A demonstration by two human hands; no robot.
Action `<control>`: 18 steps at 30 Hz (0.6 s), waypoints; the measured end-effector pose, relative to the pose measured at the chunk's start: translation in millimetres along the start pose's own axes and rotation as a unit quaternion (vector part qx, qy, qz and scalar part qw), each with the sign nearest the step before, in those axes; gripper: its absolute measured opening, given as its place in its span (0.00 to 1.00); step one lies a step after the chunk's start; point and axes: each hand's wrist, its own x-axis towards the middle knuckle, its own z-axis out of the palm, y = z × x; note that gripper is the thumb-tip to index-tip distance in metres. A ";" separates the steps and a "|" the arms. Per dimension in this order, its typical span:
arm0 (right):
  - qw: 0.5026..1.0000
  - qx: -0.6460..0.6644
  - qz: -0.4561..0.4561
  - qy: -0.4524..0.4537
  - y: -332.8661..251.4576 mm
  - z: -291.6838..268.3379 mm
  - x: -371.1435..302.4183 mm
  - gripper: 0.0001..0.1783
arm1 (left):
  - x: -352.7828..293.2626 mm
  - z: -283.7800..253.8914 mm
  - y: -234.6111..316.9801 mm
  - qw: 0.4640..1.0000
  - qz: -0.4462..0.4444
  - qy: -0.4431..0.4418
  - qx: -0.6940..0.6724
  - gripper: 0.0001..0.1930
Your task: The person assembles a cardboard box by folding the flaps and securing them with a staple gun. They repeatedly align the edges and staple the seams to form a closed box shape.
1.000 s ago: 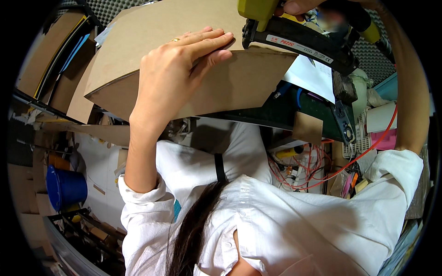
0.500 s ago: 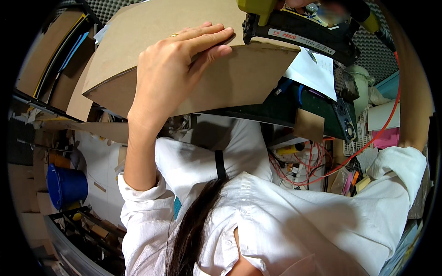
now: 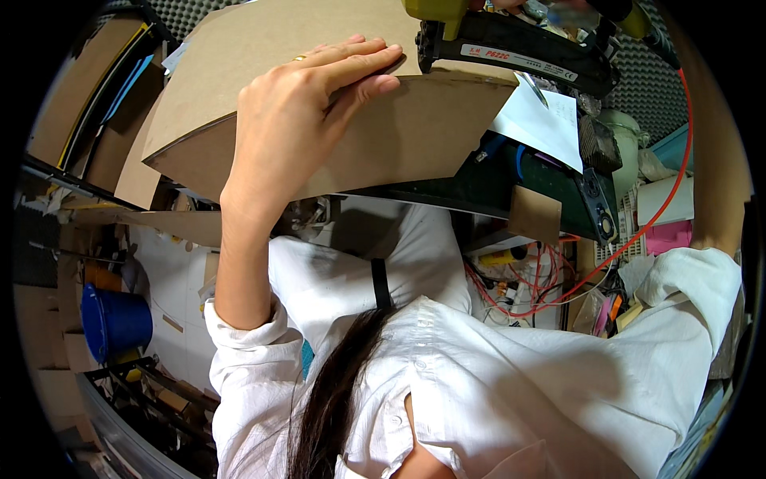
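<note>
My left hand (image 3: 295, 112) lies over the near top edge of a large brown fibreboard piece (image 3: 407, 132). Its fingers are stretched along the top panel and the thumb lies by the edge; a ring is on one finger. Just right of those fingertips, the nose of a black and olive-green nail gun (image 3: 519, 49) is at the same edge, and whether it touches cannot be made out. Only a sliver of my right hand (image 3: 507, 4) shows at the upper rim, closed round the nail gun's handle; most of it is cut off.
A red air hose (image 3: 688, 152) curves down the right side into tangled cables. White paper (image 3: 542, 124), a dark block (image 3: 600, 146) and a small brown board (image 3: 535, 215) are right of the fibreboard. A blue bucket (image 3: 120, 319) stands on the floor at left.
The nail gun has shifted slightly left along the edge, and the red hose has swung a little with it. My left hand has stayed almost in place.
</note>
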 end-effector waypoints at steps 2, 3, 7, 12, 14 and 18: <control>0.999 -0.028 0.024 0.013 4.7 0.1 5.4 0.19 | 0.4 -0.5 0.8 1.000 -0.002 -0.002 -0.002 0.13; 0.999 -0.028 0.025 0.019 5.7 0.4 5.8 0.19 | 0.5 -0.6 1.5 1.000 -0.003 -0.003 -0.004 0.13; 1.000 0.002 0.009 0.017 11.0 1.0 -2.1 0.21 | 3.3 -8.6 9.0 0.997 -0.037 -0.052 -0.031 0.13; 0.991 0.025 0.031 0.130 16.9 24.3 -30.5 0.24 | -3.2 -9.5 2.1 0.997 -0.021 -0.069 -0.017 0.16; 0.961 0.051 0.082 0.258 26.7 52.5 -46.2 0.25 | -1.8 -11.9 5.8 0.997 -0.009 -0.077 -0.009 0.18; 0.925 0.055 0.080 0.368 111.3 93.5 -93.2 0.33 | 3.2 -13.8 8.5 0.997 0.044 -0.067 0.000 0.19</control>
